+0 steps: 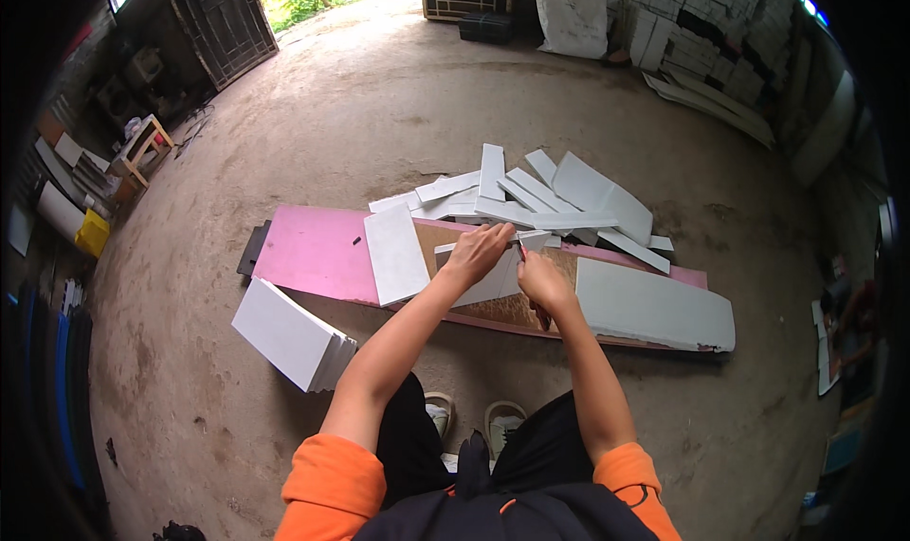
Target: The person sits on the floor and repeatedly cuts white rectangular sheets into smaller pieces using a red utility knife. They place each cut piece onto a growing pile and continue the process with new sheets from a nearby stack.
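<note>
Two hands work one flat white panel piece [493,280]: your left hand [477,250] presses it, fingers together; your right hand [540,277] fingers grip a red-tipped cutter [520,251].

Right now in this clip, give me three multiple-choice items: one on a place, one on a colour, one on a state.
1. Where does the neat stack of white panels lie?
A. On the floor at the person's left
B. On the pink board
C. Against the far wall

2. What colour is the long board under the work?
A. Blue
B. Pink
C. Green

3. What is the left hand doing?
A. Hanging free
B. Pressing down on a white piece
C. Gripping the stack

Key: 1 A, it sits on bare concrete left of the board; 2 B, its bare end is pink; 3 B, its palm rests flat on the piece.
</note>
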`<action>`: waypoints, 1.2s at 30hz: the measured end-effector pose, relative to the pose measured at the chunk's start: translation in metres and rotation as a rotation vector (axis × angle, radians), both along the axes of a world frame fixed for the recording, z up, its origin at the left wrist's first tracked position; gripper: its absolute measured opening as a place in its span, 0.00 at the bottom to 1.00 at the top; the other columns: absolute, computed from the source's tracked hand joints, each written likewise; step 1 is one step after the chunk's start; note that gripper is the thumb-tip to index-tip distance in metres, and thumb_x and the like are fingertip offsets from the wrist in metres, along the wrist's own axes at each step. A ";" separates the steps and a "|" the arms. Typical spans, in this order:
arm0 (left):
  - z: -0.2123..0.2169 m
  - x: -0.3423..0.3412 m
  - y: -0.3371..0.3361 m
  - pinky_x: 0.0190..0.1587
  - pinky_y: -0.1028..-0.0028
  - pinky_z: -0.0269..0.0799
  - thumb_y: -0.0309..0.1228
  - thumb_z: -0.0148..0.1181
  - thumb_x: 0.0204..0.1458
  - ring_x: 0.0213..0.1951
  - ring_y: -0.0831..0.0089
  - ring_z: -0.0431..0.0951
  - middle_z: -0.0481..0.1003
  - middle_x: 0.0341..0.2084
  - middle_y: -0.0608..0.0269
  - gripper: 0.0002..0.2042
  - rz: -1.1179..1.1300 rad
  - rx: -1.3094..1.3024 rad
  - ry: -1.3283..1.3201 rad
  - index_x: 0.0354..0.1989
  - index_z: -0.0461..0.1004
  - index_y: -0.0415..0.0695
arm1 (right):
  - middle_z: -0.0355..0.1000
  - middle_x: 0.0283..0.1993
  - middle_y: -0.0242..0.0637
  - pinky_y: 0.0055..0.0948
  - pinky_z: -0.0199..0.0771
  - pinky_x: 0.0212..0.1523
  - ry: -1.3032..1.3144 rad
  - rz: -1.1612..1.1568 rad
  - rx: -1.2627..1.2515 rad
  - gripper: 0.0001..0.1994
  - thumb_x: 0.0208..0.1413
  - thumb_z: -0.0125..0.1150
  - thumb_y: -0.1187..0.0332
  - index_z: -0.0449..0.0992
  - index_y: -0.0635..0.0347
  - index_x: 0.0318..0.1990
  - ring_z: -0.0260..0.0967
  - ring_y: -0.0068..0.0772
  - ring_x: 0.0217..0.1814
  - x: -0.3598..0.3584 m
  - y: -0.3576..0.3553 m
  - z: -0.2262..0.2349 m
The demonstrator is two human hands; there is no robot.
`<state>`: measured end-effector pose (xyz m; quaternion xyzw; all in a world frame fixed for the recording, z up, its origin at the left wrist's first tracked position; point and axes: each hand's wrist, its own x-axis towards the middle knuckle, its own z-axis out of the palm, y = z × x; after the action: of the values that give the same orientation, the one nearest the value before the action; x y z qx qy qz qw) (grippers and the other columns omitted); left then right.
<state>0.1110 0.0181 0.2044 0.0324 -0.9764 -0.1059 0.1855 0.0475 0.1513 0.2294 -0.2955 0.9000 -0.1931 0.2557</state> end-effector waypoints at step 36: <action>0.003 0.002 -0.008 0.34 0.65 0.70 0.33 0.53 0.48 0.36 0.61 0.74 0.73 0.31 0.59 0.12 0.056 0.077 0.006 0.40 0.63 0.44 | 0.73 0.36 0.49 0.40 0.71 0.38 -0.021 0.202 0.466 0.17 0.52 0.42 0.67 0.72 0.63 0.45 0.74 0.41 0.33 -0.013 0.017 -0.101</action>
<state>0.1133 0.0097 0.2070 0.0668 -0.9696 -0.1385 0.1902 0.0348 0.1679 0.1281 -0.3149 0.8835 0.0430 0.3441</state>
